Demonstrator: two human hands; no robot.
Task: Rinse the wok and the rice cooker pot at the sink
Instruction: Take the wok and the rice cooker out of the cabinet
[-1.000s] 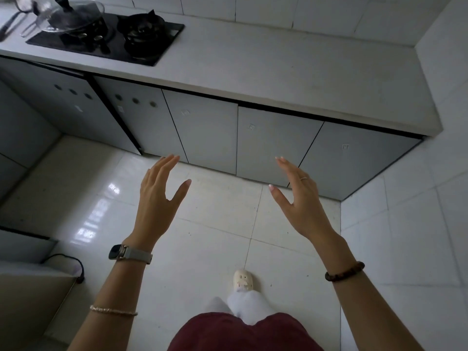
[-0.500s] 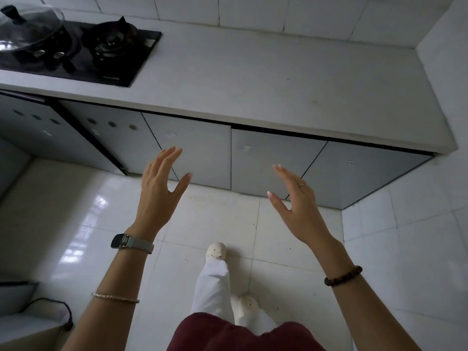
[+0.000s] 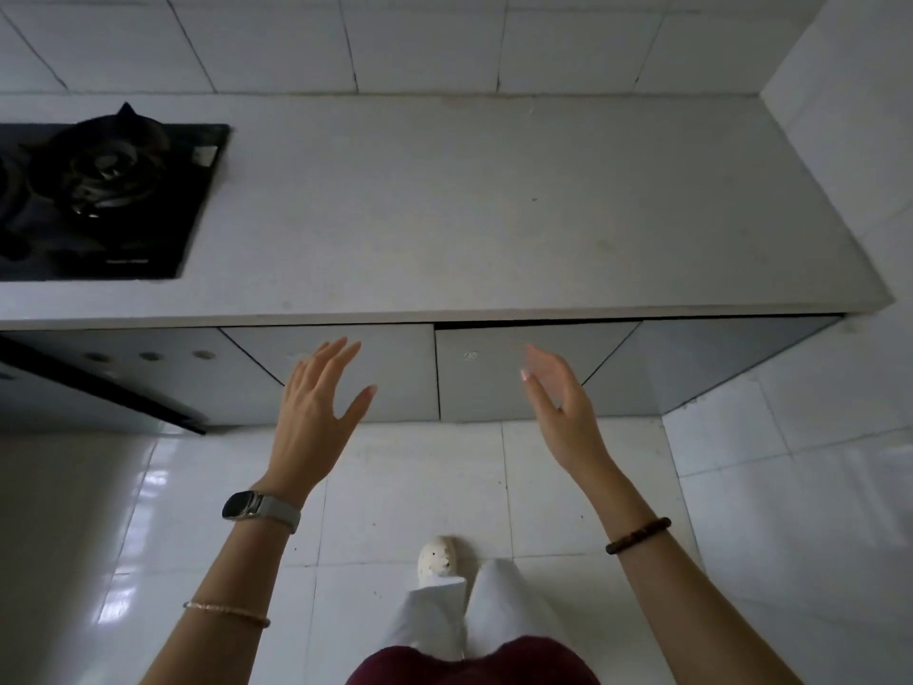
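My left hand (image 3: 313,412) and my right hand (image 3: 563,412) are both raised in front of me, open and holding nothing, palms turned toward each other. They hover over the floor just short of the grey cabinet doors (image 3: 385,373) under the counter. No wok, rice cooker pot or sink is in view. A black gas hob (image 3: 103,200) sits on the counter at the far left, with one bare burner showing.
A pale countertop (image 3: 494,215) runs across the view and ends at a tiled wall (image 3: 850,140) on the right. White glossy floor tiles (image 3: 420,487) lie below. My feet in light shoes (image 3: 437,558) stand near the cabinets.
The view has swung right and closer to the counter. The lidded wok on the left burner has slid out of view. Both hands stay open and raised.
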